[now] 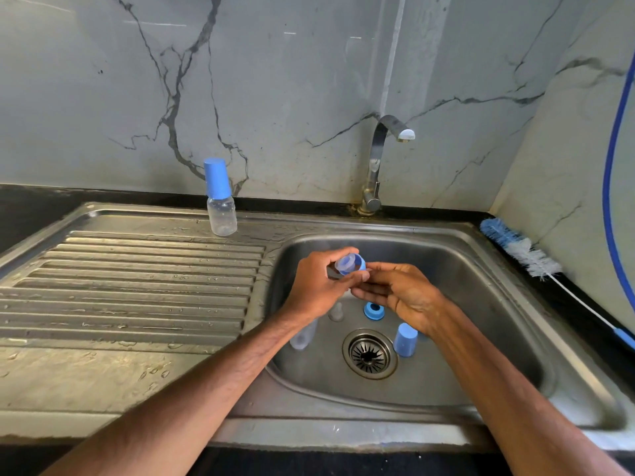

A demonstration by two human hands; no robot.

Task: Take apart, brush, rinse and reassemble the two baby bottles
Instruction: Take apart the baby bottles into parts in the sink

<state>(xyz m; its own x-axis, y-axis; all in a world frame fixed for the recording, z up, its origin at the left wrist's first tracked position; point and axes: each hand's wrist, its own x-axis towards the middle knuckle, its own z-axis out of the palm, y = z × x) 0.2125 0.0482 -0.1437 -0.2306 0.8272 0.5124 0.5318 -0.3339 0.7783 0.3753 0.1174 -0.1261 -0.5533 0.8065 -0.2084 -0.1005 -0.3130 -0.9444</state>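
Over the sink basin [481, 304] my left hand [316, 286] grips a blue screw ring with a clear teat [350, 263] in it. My right hand [402, 293] lies just to the right, fingers stretched toward the ring and touching my left thumb. On the basin floor lie a clear bottle body [304, 336] partly under my left wrist, a loose clear teat [336, 312], a second blue ring [374, 310] and a blue cap [405, 340]. One assembled bottle with a blue cap [220, 197] stands upright at the back of the drainboard.
The drain [369, 353] sits in the middle of the basin. A tap [381, 159] rises behind it, with no water running. A blue and white bottle brush [522, 250] lies on the counter to the right. The ribbed drainboard [137, 286] on the left is wet.
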